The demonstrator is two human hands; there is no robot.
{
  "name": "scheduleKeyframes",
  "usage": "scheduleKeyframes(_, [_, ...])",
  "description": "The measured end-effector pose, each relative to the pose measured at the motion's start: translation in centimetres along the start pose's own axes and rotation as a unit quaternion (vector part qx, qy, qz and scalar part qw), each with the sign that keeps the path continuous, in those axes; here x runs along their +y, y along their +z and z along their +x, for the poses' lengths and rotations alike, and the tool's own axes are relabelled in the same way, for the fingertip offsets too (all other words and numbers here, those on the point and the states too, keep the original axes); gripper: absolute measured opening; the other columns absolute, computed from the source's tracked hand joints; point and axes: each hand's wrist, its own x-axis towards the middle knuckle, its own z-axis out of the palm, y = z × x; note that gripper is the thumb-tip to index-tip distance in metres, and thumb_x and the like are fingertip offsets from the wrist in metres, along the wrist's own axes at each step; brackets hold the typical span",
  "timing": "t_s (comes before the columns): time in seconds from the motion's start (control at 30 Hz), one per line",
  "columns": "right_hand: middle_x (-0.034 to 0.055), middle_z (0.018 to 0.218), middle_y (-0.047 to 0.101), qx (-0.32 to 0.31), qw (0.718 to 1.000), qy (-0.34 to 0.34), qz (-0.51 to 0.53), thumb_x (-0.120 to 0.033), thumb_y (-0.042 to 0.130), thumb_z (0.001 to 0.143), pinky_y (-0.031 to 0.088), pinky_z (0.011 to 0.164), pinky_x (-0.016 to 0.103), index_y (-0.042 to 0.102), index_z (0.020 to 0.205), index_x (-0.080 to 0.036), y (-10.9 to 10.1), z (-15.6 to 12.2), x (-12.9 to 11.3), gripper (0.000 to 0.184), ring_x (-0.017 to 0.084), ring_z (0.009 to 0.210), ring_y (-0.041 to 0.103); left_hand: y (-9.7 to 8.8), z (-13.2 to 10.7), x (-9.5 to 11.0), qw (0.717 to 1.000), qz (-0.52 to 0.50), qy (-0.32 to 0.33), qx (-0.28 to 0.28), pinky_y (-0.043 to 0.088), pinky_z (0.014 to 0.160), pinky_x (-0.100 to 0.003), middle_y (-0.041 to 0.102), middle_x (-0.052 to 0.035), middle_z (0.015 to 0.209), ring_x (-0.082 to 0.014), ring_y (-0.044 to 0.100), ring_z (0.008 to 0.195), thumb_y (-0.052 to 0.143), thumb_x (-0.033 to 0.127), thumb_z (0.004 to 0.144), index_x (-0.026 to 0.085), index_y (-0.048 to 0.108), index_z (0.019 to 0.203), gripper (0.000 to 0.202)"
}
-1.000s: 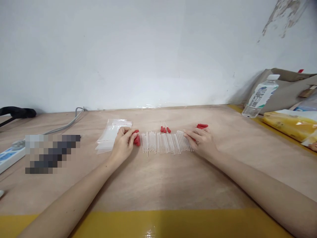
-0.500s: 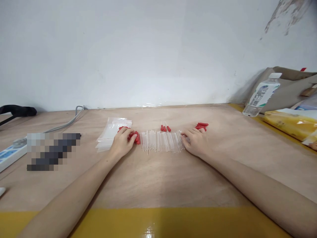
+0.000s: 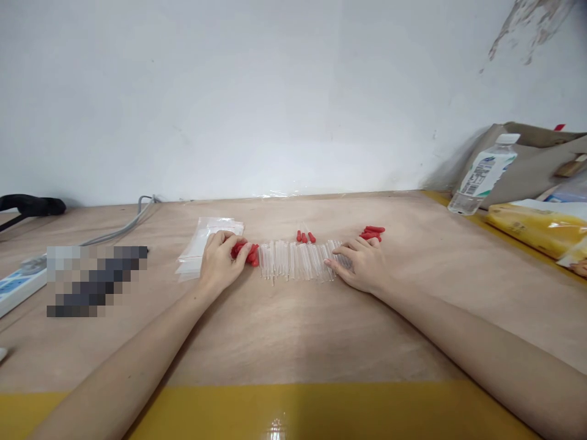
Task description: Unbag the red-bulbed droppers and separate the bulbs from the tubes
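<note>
My left hand [image 3: 220, 260] curves around a pile of red rubber bulbs [image 3: 251, 255], thumb and fingers apart, its fingertips at the pile's left side. Just right of that pile lies a row of thin clear dropper tubes [image 3: 293, 261], side by side. My right hand [image 3: 364, 264] rests at the row's right end, thumb and fingers spread over the last tubes. Behind the row lie 3 droppers [image 3: 304, 237] with red bulbs on their near ends. More red bulbs [image 3: 372, 232] lie just beyond my right hand's knuckles.
Clear zip bags [image 3: 192, 253] lie behind my left hand. At the left are a power strip [image 3: 22, 278], a grey cable [image 3: 114, 232] and a blurred-out dark object [image 3: 98, 284]. A plastic bottle [image 3: 483, 177], a grey bag [image 3: 527, 165] and a yellow packet [image 3: 536, 226] stand right.
My left hand has shifted slightly left, uncovering more of the red bulbs. My right thumb has moved left across the end of the tube row.
</note>
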Motion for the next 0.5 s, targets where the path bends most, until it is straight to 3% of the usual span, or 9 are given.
scheduleKeyframes(0.13, [0.0037,0.074,0.064,0.027,1.000,-0.009,0.000,-0.043,0.047,0.084,0.025,0.072,0.033,0.066,0.070,-0.019,0.0,0.0,0.2,0.034,0.015,0.072,0.053,-0.1,1.3,1.4,0.999,0.029,0.002,-0.029,0.041,0.081,-0.041,0.055,-0.0058,0.086,-0.0245,0.050,0.087,0.055,0.023,0.069,0.021,0.065,0.082,0.016])
scheduleKeyframes(0.3, [0.0026,0.070,0.062,0.026,1.000,-0.014,-0.005,-0.036,0.044,0.087,0.025,0.070,0.032,0.063,0.063,-0.018,0.2,-0.1,0.4,0.035,0.014,0.069,0.051,2.1,4.2,4.9,0.982,0.065,-0.003,-0.175,0.035,0.085,-0.046,0.058,-0.0089,0.091,-0.0296,0.049,0.095,0.055,0.031,0.068,0.021,0.067,0.068,0.016])
scheduleKeyframes(0.4, [0.0024,0.072,0.063,0.031,0.999,-0.015,-0.006,-0.035,0.045,0.087,0.025,0.071,0.032,0.060,0.061,-0.017,0.1,-0.1,0.5,0.035,0.013,0.069,0.050,4.1,6.3,7.0,0.954,0.068,-0.090,-0.277,0.032,0.090,-0.046,0.058,-0.0122,0.101,-0.0329,0.045,0.106,0.057,0.040,0.066,0.020,0.068,0.074,0.024])
scheduleKeyframes(0.5, [0.0015,0.072,0.063,0.048,0.999,-0.015,-0.005,-0.032,0.045,0.087,0.026,0.071,0.032,0.058,0.058,-0.016,0.0,0.0,0.5,0.035,0.012,0.067,0.049,6.0,8.1,8.2,0.929,0.059,-0.143,-0.336,0.039,0.081,-0.040,0.063,-0.0143,0.090,-0.0324,0.052,0.098,0.060,0.040,0.063,0.017,0.068,0.075,0.027])
